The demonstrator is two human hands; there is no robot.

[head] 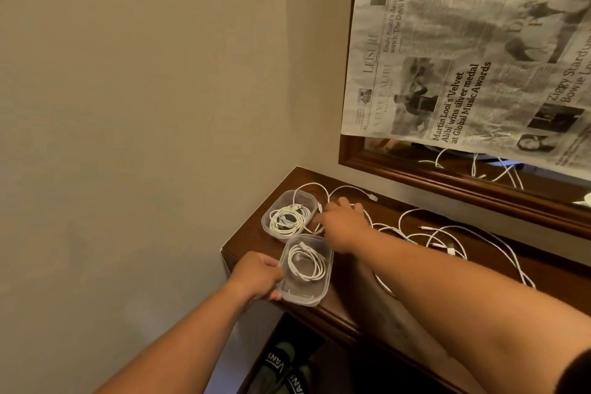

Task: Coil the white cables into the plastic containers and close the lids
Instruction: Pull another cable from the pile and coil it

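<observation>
Plain beige wall (144, 105) at left, unmarked, meeting a second beige wall at a vertical corner near centre. Dark brown polished wooden dresser (348, 297) set into that corner; glossy top, moulded front edge. Above it, mirror (403, 147) in matching dark wooden frame (447, 185). Glass mostly covered by a sheet of newspaper (463, 41), only a narrow strip exposed along the bottom. Below the dresser top, a shadowed recess with dark slip-on shoes (281, 368) lettered VANS. Warm, dim, even light.
</observation>
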